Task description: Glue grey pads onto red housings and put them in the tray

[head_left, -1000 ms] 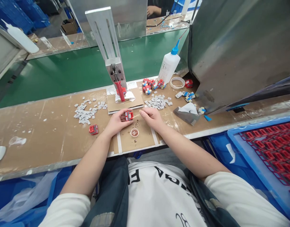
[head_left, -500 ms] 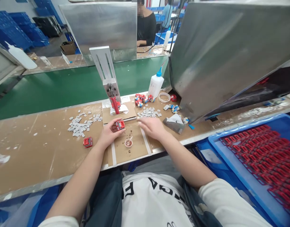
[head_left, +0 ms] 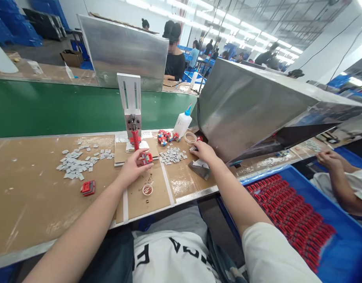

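My left hand (head_left: 133, 167) grips a small red and grey plastic part (head_left: 147, 158) above the cardboard mat. My right hand (head_left: 204, 151) reaches to the right side of the bench, its fingers bent down where small blue and white pieces lay; what its fingertips hold is hidden. Just below that hand is a grey metal scoop-like tray (head_left: 200, 169). Beside the left hand stands a press with a red handle (head_left: 135, 139), a red part under it. A small round cup (head_left: 147, 190) rests on the mat. Another red part (head_left: 88, 188) lies left of my left arm.
Grey tiles lie in two piles, left (head_left: 76, 163) and centre (head_left: 172, 155). Behind are assembled red parts (head_left: 166, 136), a white squeeze bottle (head_left: 182, 124) and a tape ring (head_left: 190, 137). A metal panel (head_left: 242, 114) rises at right, above a blue crate (head_left: 342, 243) of red parts. A co-worker's hands (head_left: 329, 159) show far right.
My right hand has moved right, from the mat's edge to the small blue and white pieces. The left hand still holds the red part. The view has tilted up and turned right.
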The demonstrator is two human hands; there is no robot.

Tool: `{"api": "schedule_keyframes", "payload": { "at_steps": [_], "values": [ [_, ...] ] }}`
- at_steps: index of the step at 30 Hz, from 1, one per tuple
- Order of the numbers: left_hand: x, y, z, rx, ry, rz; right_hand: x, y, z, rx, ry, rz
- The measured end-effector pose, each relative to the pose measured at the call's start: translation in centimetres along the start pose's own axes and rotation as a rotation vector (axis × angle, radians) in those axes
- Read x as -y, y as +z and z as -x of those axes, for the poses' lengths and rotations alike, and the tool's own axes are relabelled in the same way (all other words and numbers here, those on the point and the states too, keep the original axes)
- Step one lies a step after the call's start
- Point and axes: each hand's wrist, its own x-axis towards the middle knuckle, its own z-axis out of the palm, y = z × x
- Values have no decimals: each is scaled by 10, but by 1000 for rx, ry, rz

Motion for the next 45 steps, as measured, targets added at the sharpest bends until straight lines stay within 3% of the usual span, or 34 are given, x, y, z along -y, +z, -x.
{"api": "schedule_keyframes", "payload": {
  "at_steps": [5,7,11,13,16,20,22,25,27,29,34,39,42,45],
  "values": [
    [7,-4,6,12,9,104,-2,7,-4,-4,-89,4],
    [7,-5,7,-3,26,157,1,6,0,-66,-159,-65],
    [9,-3,5,-5,59,245,37,16,12,-267,-257,-535],
    [11,-2,4,11,65,278,66,23,20,-277,-257,-668],
    [13,-2,4,15,56,278,96,27,39,-326,-292,-595],
    [16,-3,5,24,42,250,93,28,91,-591,-232,-467],
    [18,-3,4,32,34,242,84,33,125,-558,-293,-402],
    [19,0,2,25,44,221,79,48,167,-312,-466,-273],
    [21,2,0,10,60,208,82,57,181,-188,-503,-175],
    [22,3,-1,3,69,192,84,64,186,-144,-490,-122],
    [21,3,-1,8,94,144,79,77,187,-196,-417,-215],
    [21,2,0,28,136,91,75,108,212,-274,-481,-388],
    [23,1,1,14,167,34,73,118,223,-351,-329,-433],
    [26,0,1,39,228,-30,63,113,220,-423,-181,-490]
  ]
}}
